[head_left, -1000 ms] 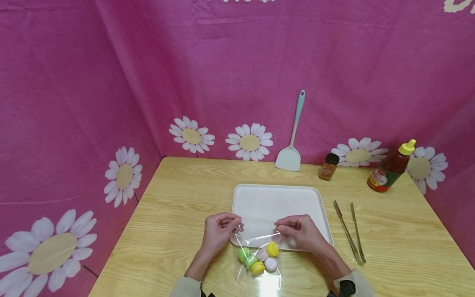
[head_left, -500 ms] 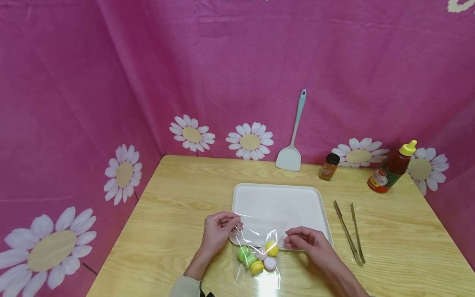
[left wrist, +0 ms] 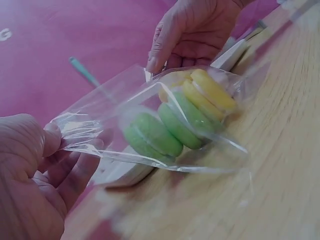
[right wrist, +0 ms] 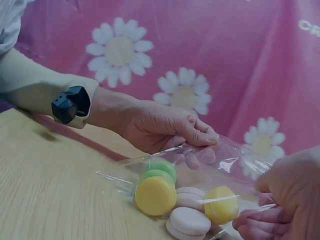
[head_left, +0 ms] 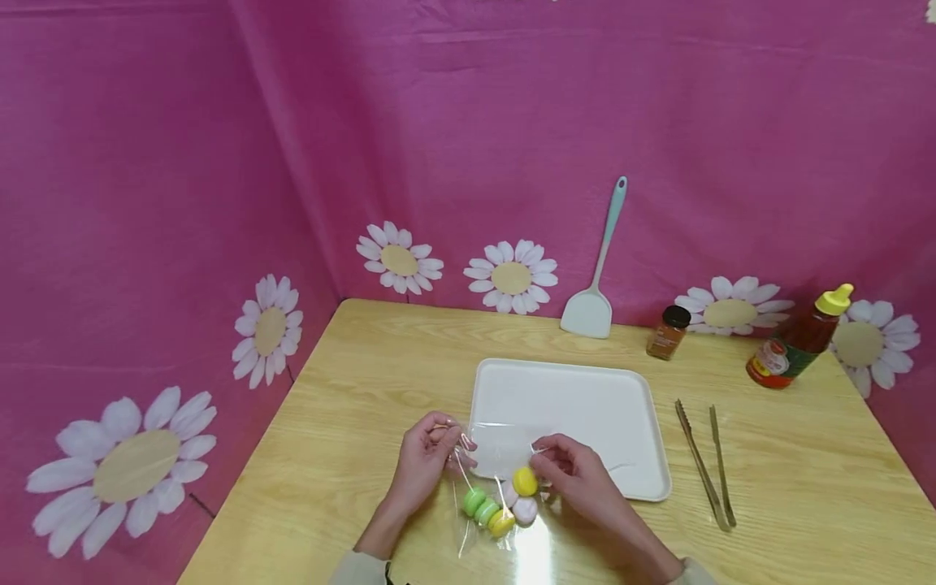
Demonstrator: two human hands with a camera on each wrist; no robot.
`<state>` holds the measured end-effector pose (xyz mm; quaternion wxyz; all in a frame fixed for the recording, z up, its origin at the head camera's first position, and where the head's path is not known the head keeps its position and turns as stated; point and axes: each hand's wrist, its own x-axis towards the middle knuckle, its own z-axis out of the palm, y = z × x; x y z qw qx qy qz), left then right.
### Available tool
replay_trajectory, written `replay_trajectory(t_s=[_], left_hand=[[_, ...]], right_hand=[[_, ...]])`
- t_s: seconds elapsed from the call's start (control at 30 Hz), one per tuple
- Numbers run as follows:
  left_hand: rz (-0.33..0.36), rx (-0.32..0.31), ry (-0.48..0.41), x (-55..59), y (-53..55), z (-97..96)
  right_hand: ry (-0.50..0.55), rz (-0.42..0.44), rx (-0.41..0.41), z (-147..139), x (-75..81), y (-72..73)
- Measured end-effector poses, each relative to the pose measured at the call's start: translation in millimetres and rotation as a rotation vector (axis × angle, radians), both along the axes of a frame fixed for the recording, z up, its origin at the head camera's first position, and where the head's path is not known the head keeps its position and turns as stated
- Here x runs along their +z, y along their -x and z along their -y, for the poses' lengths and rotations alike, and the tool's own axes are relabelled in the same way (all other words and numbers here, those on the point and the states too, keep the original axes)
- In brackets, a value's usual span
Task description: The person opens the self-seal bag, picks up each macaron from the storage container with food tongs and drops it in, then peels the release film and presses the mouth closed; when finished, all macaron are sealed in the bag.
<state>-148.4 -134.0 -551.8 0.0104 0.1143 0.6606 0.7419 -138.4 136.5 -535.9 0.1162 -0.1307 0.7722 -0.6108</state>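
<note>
A clear plastic bag [left wrist: 131,159] holds several macarons: green macarons [left wrist: 151,136], yellow macarons [head_left: 524,481] and pale lilac macarons [right wrist: 188,223]. My left hand [head_left: 424,455] pinches the bag by its left upper corner between thumb and fingers, drawing the film into creases. On the other side, my right hand [head_left: 574,471] pinches the right edge near the top, close by a yellow macaron. The bag hangs tilted low over the wooden table, its upper part overlapping a white tray [head_left: 570,390] in the head view.
Behind the tray a turner [head_left: 587,313] with a mint handle leans against the pink cloth. To its right stand a black-capped spice jar [head_left: 665,335] and a sauce bottle [head_left: 791,345] with a yellow top. Metal tongs [head_left: 705,471] lie right of the tray.
My right hand was at the bag's right corner, then off to its right, and is now back in, pinching the edge. The left kept its grip. The head view has shifted slightly.
</note>
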Motion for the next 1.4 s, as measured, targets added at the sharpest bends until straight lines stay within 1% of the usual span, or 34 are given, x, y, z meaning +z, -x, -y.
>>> replay_trajectory(t_s=[0.03,0.1,0.27,0.37,0.43,0.53,0.6,0.67,0.73,0.77,0.87,0.97,1.03,1.07,1.1,1.17,1.3,1.33,1.4], left_hand=[[0.007,0.021,0.003,-0.1,-1.5,5.9],[0.021,0.069,0.009,0.4,-4.4,19.0],[0.058,0.19,0.043,4.5,-8.2,56.4],[0.08,0.242,0.084,9.2,-7.2,79.8],[0.098,0.265,0.128,13.3,-3.5,93.2],[0.136,0.284,0.182,18.2,6.4,109.5],[0.159,0.3,0.192,20.3,14.9,118.9],[0.178,0.32,0.196,21.1,24.3,127.3],[0.191,0.338,0.195,20.0,35.1,135.0],[0.202,0.35,0.19,19.1,40.7,138.1],[0.251,0.359,0.172,15.3,57.1,147.2],[0.281,0.374,0.201,12.9,71.6,151.2],[0.283,0.383,0.246,12.1,79.5,151.8],[0.272,0.389,0.269,11.1,83.1,151.6],[0.267,0.394,0.28,10.5,86.3,151.2],[0.263,0.399,0.284,8.6,92.1,151.2],[0.276,0.387,0.263,3.6,103.2,153.7],[0.268,0.387,0.279,2.4,106.2,154.9],[0.236,0.393,0.339,1.3,112.0,157.0]], right_hand=[[-0.003,-0.015,0.011,6.2,-0.5,2.7],[0.011,-0.017,0.043,19.6,-0.9,8.3],[0.069,0.036,0.159,53.9,-3.7,22.7],[0.078,0.06,0.203,73.7,-2.5,29.5],[0.07,0.057,0.224,84.6,0.4,33.6],[0.02,0.019,0.245,97.9,6.2,40.4],[-0.051,-0.04,0.249,106.1,9.3,46.0],[-0.105,-0.069,0.238,113.8,11.6,52.3],[-0.121,-0.067,0.221,121.6,12.3,59.5],[-0.115,-0.054,0.213,125.4,12.4,63.1],[-0.079,0.0,0.171,137.1,10.3,75.1],[-0.107,0.009,0.131,146.1,8.5,86.3],[-0.148,-0.001,0.109,150.9,7.0,93.2],[-0.167,-0.009,0.104,152.7,6.5,96.4],[-0.176,0.0,0.1,154.5,5.9,99.4],[-0.178,0.021,0.098,157.7,3.8,105.0],[-0.162,0.075,0.092,162.8,1.4,115.0],[-0.167,0.075,0.087,163.9,0.8,117.7],[-0.189,0.064,0.074,166.1,0.4,123.3]])
